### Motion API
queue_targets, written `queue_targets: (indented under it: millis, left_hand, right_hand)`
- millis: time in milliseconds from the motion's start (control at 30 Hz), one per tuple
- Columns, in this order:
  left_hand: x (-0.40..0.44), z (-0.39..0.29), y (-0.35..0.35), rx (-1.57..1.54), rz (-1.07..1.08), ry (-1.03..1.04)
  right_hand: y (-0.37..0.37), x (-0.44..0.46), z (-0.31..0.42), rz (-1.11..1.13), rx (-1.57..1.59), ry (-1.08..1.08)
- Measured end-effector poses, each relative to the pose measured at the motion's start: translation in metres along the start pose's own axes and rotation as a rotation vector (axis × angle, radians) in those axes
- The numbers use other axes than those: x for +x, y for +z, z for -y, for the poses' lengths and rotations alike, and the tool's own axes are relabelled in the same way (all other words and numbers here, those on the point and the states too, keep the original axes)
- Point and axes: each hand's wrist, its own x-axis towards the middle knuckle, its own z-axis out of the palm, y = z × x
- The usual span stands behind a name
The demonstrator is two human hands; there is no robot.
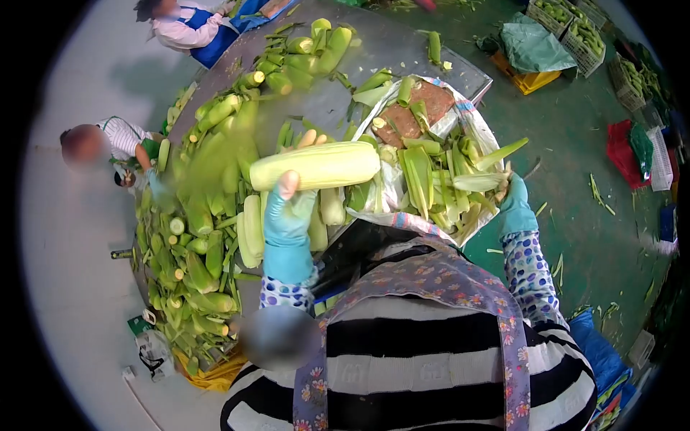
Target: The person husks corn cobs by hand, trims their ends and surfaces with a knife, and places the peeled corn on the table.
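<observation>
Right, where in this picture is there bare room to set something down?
Mostly bare: grey tabletop between the far corn pile and a loose green piece; green floor between the sack and red bag. Crowded: the tabletop's left side, under heaped corn.

L hand (291, 219) is holding a pale cob (316, 166) crosswise, blocking the way fwd; past it, bare tabletop (316, 108) is showing btwn the corn heap (208, 255) and the husk-filled sack (395, 220). Heap is crowding the L side; sack is taking up space btwn hands. Beyond R hand (514, 205), open flr (571, 215) is giving room.
</observation>
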Motion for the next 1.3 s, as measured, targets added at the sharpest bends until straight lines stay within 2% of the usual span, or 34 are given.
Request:
queue_targets:
  millis: [33,100,133,200,233,333,367,400,467,500,600,667,733,767,833,967,1033,1133,1167,1200,1267,1300]
  left_hand:
    - [0.000,0.002,-0.002,0.002,-0.002,-0.003]
    - [0.005,0.009,-0.009,-0.070,0.100,-0.129]
    - [0.007,0.015,-0.007,-0.067,0.105,-0.127]
    - [0.007,0.038,0.004,-0.408,-0.073,-0.268]
    - [0.010,0.049,0.007,-0.395,-0.164,-0.292]
    - [0.012,0.066,0.013,-0.304,-0.150,-0.395]
    - [0.012,0.069,0.018,-0.231,-0.161,-0.334]
    - [0.012,0.072,0.018,-0.233,-0.162,-0.335]
    - [0.010,0.074,0.021,-0.032,-0.017,-0.341]
    - [0.006,0.068,0.037,0.051,-0.023,-0.274]
    - [0.007,0.073,0.027,0.126,0.018,-0.281]
    - [0.002,0.074,0.026,0.125,-0.006,-0.283]
    - [0.001,0.077,0.024,0.109,-0.001,-0.335]
    - [-0.001,0.078,0.023,0.109,-0.001,-0.336]
    - [-0.003,0.079,0.022,0.186,0.020,-0.295]
    - [-0.002,0.070,0.022,0.191,0.023,-0.380]
    - [-0.001,0.063,0.024,0.172,0.109,-0.451]
    - [-0.002,0.060,0.033,0.179,0.074,-0.459]
    - [-0.003,0.062,0.034,0.177,0.076,-0.463]
    - [-0.005,0.064,0.032,0.191,0.074,-0.471]
    - [-0.005,0.069,0.025,0.208,0.077,-0.479]
    - [-0.004,0.074,0.021,0.298,0.088,-0.462]
  right_hand:
    - [-0.007,-0.001,0.001,0.092,-0.220,0.012]
    - [0.070,-0.078,-0.010,0.155,-0.638,-0.177]
    - [0.110,-0.118,-0.015,0.160,-0.836,-0.282]
    - [0.142,-0.141,-0.036,0.527,-0.827,-0.453]
    - [0.158,-0.157,-0.038,0.621,-0.867,-0.382]
    - [0.198,-0.201,-0.038,0.796,-0.920,-0.244]
    - [0.206,-0.210,-0.042,0.881,-0.932,-0.175]
    - [0.213,-0.216,-0.048,0.879,-0.933,-0.174]
    - [0.221,-0.223,-0.058,0.861,-1.134,-0.267]
    - [0.216,-0.212,-0.066,0.887,-1.305,-0.484]
    - [0.212,-0.211,-0.067,0.833,-1.254,-0.387]
    - [0.203,-0.202,-0.074,0.873,-1.192,-0.427]
    - [0.197,-0.196,-0.078,0.888,-1.303,-0.614]
    - [0.197,-0.197,-0.078,0.888,-1.303,-0.613]
    - [0.196,-0.200,-0.079,0.885,-1.424,-0.853]
    - [0.190,-0.194,-0.078,0.738,-1.468,-0.747]
    - [0.186,-0.177,-0.076,0.640,-0.895,-0.107]
    - [0.195,-0.202,-0.058,0.704,-0.890,-0.089]
    - [0.205,-0.225,-0.057,0.793,-0.736,-0.146]
    - [0.203,-0.221,-0.057,0.789,-0.735,-0.147]
    - [0.198,-0.203,-0.062,0.911,-1.332,-0.789]
    - [0.195,-0.199,-0.066,0.909,-1.251,-0.826]
